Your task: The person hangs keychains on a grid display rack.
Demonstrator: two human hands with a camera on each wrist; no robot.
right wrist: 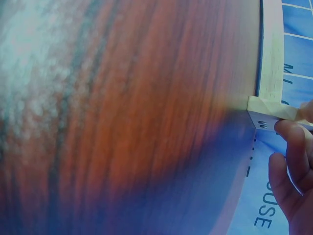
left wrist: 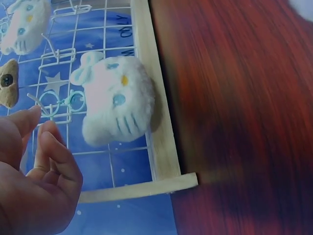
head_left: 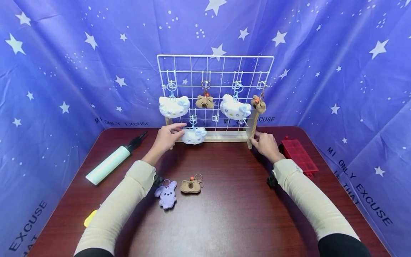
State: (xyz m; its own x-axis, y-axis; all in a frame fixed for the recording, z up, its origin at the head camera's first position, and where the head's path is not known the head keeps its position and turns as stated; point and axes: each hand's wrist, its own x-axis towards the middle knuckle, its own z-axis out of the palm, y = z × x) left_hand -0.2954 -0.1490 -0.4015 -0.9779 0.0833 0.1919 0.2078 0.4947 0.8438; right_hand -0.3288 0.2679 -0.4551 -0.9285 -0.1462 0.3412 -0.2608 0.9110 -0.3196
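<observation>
A white wire grid rack point(head_left: 215, 56) stands in a wooden base point(head_left: 221, 137). Several plush keychains hang from its hooks, among them a white cat plush point(head_left: 193, 136) in the lower row. Beside that plush is my left hand point(head_left: 165, 138), index finger extended; in the left wrist view its fingertips are close to the hook point(left wrist: 40, 105) holding the keyring point(left wrist: 50, 103), with a gap between them. At the base's right end, my right hand point(head_left: 267, 145) pinches the wooden side piece point(right wrist: 274, 107) between thumb and fingers.
A purple bunny keychain point(head_left: 167, 196) and a brown bear-like keychain point(head_left: 191, 186) lie on the table. A pale green pump point(head_left: 109, 164) is at left, a red compartment box point(head_left: 299, 155) at right. Something yellow point(head_left: 90, 218) shows beside the left sleeve. Starry blue curtains point(head_left: 106, 64) surround the table.
</observation>
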